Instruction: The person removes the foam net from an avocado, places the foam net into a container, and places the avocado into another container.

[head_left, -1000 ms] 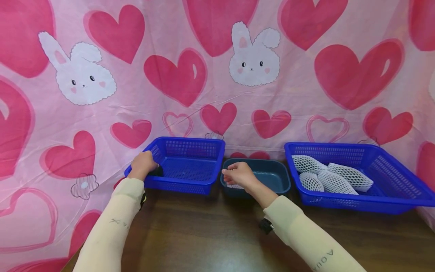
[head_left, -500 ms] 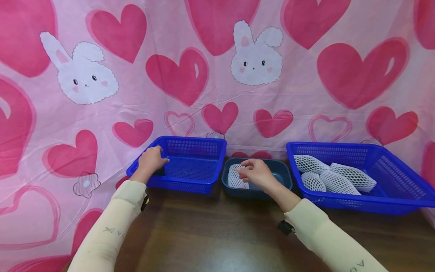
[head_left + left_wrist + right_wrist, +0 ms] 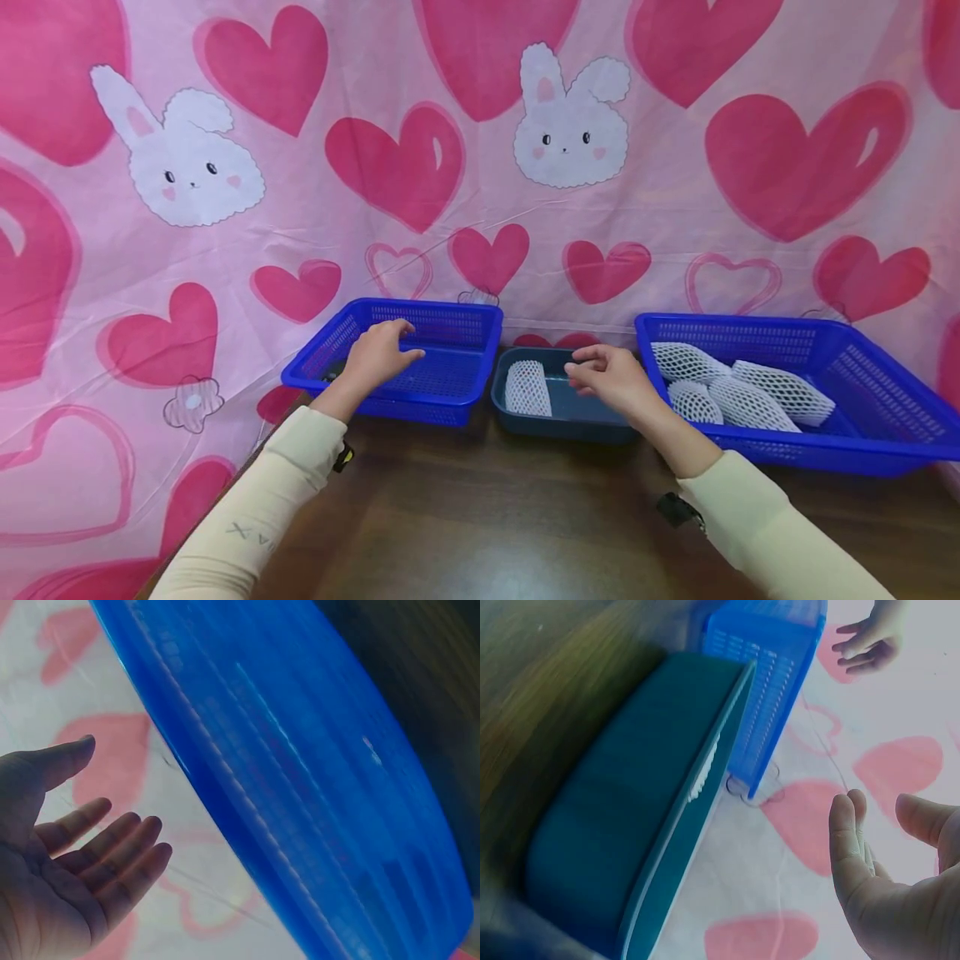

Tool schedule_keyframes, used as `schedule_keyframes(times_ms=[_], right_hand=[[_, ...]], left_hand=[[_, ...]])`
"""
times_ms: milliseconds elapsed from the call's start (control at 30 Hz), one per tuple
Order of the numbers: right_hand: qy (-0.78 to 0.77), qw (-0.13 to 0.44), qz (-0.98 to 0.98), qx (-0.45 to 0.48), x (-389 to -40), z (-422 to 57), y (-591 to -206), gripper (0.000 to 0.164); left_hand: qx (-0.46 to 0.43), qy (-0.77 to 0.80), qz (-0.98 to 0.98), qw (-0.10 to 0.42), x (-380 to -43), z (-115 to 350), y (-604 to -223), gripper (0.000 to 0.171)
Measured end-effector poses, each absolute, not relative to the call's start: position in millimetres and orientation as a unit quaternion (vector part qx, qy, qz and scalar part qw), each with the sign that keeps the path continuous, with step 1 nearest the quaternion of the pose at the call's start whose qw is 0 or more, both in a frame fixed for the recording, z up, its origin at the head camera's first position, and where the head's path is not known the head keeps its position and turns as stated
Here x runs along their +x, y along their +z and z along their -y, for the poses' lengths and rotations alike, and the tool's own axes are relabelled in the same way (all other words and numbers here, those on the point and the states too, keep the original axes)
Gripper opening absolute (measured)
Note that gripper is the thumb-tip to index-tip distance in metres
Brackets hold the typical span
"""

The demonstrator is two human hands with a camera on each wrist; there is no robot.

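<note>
My left hand [image 3: 377, 357] hovers over the left blue basket [image 3: 452, 367], its fingers loose and holding nothing. A small dark object [image 3: 334, 368], partly hidden by the hand and wrist, lies at that basket's left end; its kind is unclear. Above the right part of the dark teal bin [image 3: 581, 427] is my right hand [image 3: 617, 382], fingers slightly bent and apart from anything. A white foam net sleeve [image 3: 528, 389] lies in the left part of this bin. Both the left hand [image 3: 90, 862] and right hand [image 3: 885, 885] look relaxed in the wrist views.
At the right stands a larger blue basket [image 3: 870, 400] with several white foam-netted pieces [image 3: 753, 404] in its left part. Brown wooden tabletop [image 3: 480, 517] runs in front of the containers. Behind them hangs a pink cloth [image 3: 480, 192] printed with hearts and rabbits.
My left hand has moved up and right from the basket's left end, leaving the dark object there. The right hand has drawn away rightward, uncovering the foam net sleeve in the teal bin.
</note>
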State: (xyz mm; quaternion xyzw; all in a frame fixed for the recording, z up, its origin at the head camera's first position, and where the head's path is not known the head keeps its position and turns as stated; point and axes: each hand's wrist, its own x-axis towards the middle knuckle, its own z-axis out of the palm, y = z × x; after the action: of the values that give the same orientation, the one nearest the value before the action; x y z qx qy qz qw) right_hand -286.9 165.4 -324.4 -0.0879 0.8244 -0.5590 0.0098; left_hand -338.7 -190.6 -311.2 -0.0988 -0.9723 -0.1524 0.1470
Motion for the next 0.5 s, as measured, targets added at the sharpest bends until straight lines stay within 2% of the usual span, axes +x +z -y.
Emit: schedule_keyframes(times_ms=[167,500], right_hand=[[-0.546,-0.006,-0.833,-0.087,-281,-184,-321,0.041],[-0.545,-0.014,-0.834,-0.083,-270,-222,-316,0.050]], left_hand=[[-0.141,-0.174,0.962,0.158,-330,163,-311,0.043],[-0.204,-0.252,0.937,0.131,-313,112,-312,0.039]])
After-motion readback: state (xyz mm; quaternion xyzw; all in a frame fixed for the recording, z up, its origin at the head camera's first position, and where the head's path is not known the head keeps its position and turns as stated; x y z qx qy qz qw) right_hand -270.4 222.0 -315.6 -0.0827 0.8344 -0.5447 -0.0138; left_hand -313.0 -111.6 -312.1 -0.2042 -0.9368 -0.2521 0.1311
